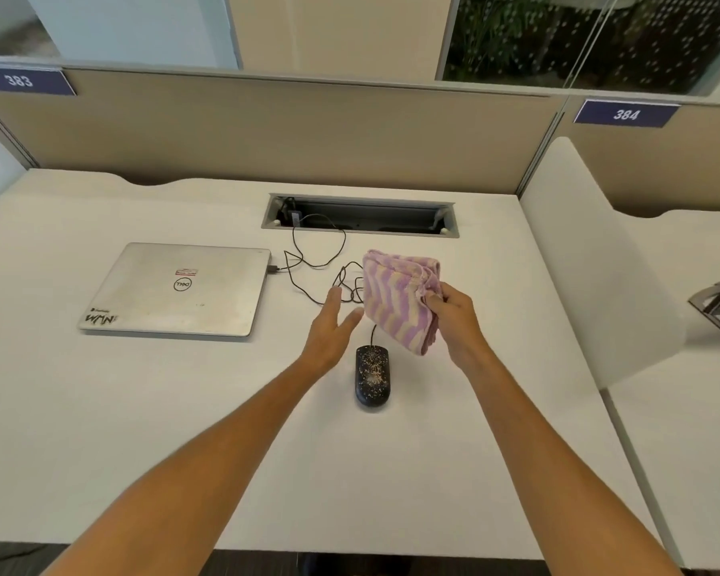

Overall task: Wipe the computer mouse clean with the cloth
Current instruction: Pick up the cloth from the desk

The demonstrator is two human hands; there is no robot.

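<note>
Black and flecked with pale specks, the computer mouse (372, 376) lies near the middle of the table (100, 430), its cable (308, 259) looping back toward the far edge's cable tray (360, 218). I see my right hand (454, 315) pinching the folded purple-and-cream cloth (395, 299) just above the mouse. My left hand (331, 326) hovers beside it, fingers spread, holding nothing. Left of it lies 1 closed laptop (179, 288).

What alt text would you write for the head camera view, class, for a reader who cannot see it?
A right hand holds a folded purple-striped cloth above a speckled black mouse on a white desk; the open left hand hovers beside it. A closed laptop lies to the left.
</note>
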